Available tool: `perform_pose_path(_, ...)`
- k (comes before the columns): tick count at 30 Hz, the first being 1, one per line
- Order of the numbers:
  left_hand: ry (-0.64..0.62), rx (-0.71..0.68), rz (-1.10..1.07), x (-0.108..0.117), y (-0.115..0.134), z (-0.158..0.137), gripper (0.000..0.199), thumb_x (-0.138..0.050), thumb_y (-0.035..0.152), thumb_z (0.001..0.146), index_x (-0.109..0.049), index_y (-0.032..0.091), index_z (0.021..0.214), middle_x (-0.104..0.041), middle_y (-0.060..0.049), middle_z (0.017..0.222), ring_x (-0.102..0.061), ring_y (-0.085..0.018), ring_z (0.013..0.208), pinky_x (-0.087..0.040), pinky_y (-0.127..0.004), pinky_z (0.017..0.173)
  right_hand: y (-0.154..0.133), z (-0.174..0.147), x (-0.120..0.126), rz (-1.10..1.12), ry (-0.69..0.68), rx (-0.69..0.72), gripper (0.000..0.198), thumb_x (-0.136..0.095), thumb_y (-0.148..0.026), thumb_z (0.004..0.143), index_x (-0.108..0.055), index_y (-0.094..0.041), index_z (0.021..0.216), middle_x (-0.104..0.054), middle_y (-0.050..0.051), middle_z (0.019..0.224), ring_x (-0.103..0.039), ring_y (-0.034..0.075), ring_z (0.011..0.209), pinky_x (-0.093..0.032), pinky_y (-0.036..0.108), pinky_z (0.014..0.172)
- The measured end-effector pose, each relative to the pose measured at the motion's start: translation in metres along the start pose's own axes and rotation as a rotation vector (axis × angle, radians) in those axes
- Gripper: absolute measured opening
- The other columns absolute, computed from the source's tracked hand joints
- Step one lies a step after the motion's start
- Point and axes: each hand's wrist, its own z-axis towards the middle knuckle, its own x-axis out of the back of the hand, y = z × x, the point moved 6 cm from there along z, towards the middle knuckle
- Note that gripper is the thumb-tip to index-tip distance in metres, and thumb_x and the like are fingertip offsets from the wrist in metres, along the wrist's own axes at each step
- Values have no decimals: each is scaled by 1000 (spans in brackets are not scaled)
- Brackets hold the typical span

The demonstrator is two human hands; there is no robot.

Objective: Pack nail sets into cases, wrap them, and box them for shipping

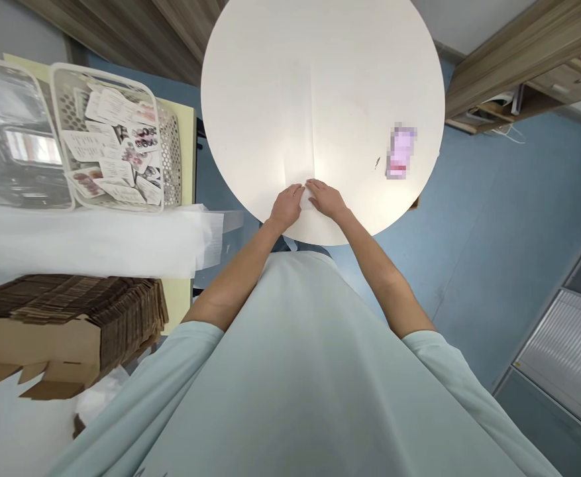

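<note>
A long, thin white packing sheet (pixel 299 126) lies flat on the round white table (pixel 364 66), stretching from near the table's front edge toward its far side. At the sheet's near end, my left hand (pixel 287 208) is closed with its fingers bent onto the sheet's left side. My right hand (pixel 326 200) holds the right side of the same end, fingers curled and thumb tucked in. The fingertips of both hands almost meet. Whether something small lies under the fingers is hidden.
On the table's right lies a pixelated pink-purple object (pixel 401 154). To the left stand a white basket (pixel 171 149) of printed cards, a clear plastic bin (pixel 16 179), a stack of white sheets (pixel 86 240) and folded brown cardboard boxes (pixel 66 305). A wooden cabinet (pixel 513 59) stands right.
</note>
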Motion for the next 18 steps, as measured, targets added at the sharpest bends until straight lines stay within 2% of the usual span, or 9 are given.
perform_pose_path(4, -16, -3, 15, 3, -5, -1, 75, -52, 10, 94, -51, 6, 169, -51, -23, 175, -54, -39, 160, -44, -56, 135, 3, -6, -4, -15, -6, 40, 80, -79, -33, 104, -45, -14, 174, -44, 21, 184, -41, 38, 173, -48, 62, 134)
perform_pose_path(7, -36, -10, 21, 6, -5, -1, 76, -58, 16, 94, -50, 7, 169, -51, -23, 175, -54, -41, 158, -43, -58, 134, 2, -13, -13, 1, 28, 45, 79, -72, -44, 108, -42, -16, 176, -38, 20, 187, -32, 37, 177, -41, 65, 139)
perform_pose_path(10, -71, -37, 26, 6, -4, -6, 83, -66, 26, 94, -46, 12, 174, -49, -22, 178, -47, -42, 165, -36, -60, 139, -1, -23, -24, 22, 54, 35, 76, -63, -45, 112, -40, -15, 178, -35, 19, 189, -29, 36, 179, -35, 64, 142)
perform_pose_path(14, -125, -51, 29, -4, -8, -31, 94, -76, 29, 89, -43, 14, 176, -44, -20, 183, -39, -40, 172, -28, -58, 143, -14, -48, -46, 48, 75, 20, 76, -59, -44, 113, -40, -13, 179, -36, 20, 188, -32, 36, 178, -31, 62, 143)
perform_pose_path(18, -77, -3, -48, -15, -15, -62, 84, -70, 19, 90, -48, 15, 172, -52, -18, 179, -47, -35, 169, -32, -56, 143, -28, -79, -64, 90, 84, -5, 74, -53, -49, 116, -40, -13, 179, -37, 21, 187, -34, 35, 177, -36, 59, 141)
